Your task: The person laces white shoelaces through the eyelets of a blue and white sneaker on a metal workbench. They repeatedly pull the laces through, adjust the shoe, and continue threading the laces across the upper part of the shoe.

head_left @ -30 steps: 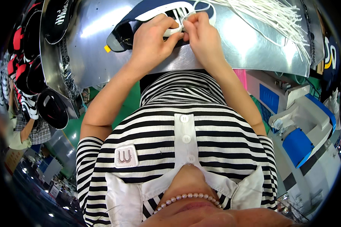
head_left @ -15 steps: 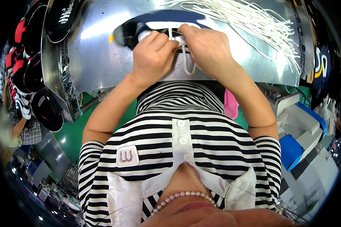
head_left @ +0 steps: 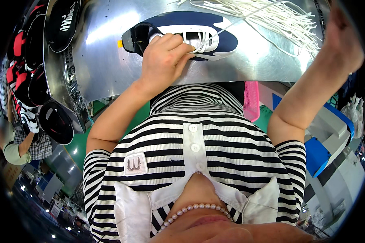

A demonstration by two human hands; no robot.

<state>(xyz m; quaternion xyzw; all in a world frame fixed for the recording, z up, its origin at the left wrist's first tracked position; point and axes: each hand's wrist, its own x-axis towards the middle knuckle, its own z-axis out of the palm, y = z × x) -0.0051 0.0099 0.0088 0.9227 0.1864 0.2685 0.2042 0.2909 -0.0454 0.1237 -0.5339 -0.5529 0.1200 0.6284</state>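
A navy, white and black sneaker (head_left: 227, 40) lies on its sole on the metal table, heel to the left, toe to the right. My left hand (head_left: 164, 58) is closed on the shoe's near side by the lacing, thumb and fingers pinched at the eyelet edge. White lace crosses the front eyelets. From there a taut white shoelace (head_left: 247, 17) runs up to the right and leaves the picture at the top. My right hand (head_left: 344, 40) is raised far right at the dark rim, drawing that lace; its fingertips are mostly out of sight.
A bundle of loose white laces (head_left: 271, 28) lies at the table's far right. A black shoe (head_left: 63, 24) stands left, beside a rack of red, black and white shoes (head_left: 22, 73). A pink basket (head_left: 251, 101) is below the table (head_left: 105, 69). Another person (head_left: 22, 146) is at far left.
My right hand has swung from the shoe far out to the right, and the lace loop at the eyelets is now a long straight line. My left hand stays on the shoe.
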